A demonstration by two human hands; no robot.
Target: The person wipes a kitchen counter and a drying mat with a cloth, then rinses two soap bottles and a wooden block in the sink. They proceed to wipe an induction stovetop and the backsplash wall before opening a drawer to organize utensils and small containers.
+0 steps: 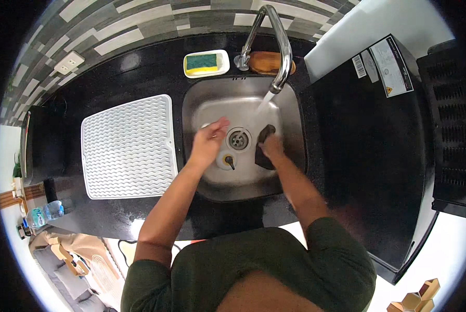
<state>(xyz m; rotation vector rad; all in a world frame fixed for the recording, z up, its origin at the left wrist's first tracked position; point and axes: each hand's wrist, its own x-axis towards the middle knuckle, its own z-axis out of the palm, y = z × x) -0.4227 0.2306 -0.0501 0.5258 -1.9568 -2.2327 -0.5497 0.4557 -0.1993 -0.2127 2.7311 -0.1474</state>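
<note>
Water runs from a chrome gooseneck faucet [281,50] into the stainless steel sink [205,93]. Over the right part of the basin, my right hand [272,146] grips a dark cloth-like item [263,158], slightly blurred. My left hand [212,138] is raised over the basin left of the drain [239,139], its fingers partly spread; a small pale edge shows behind it, too hidden to name. Just below the drain, a round white bottle with a black spout [229,160] stands in the sink, near my left wrist.
Left of the sink lies a white ridged drying mat [129,148]. Behind the basin are a green and yellow sponge [201,64] on a white dish and an oval wooden tray [266,62]. A large black appliance [365,156] borders the right side. A plastic bottle [45,214] lies far left.
</note>
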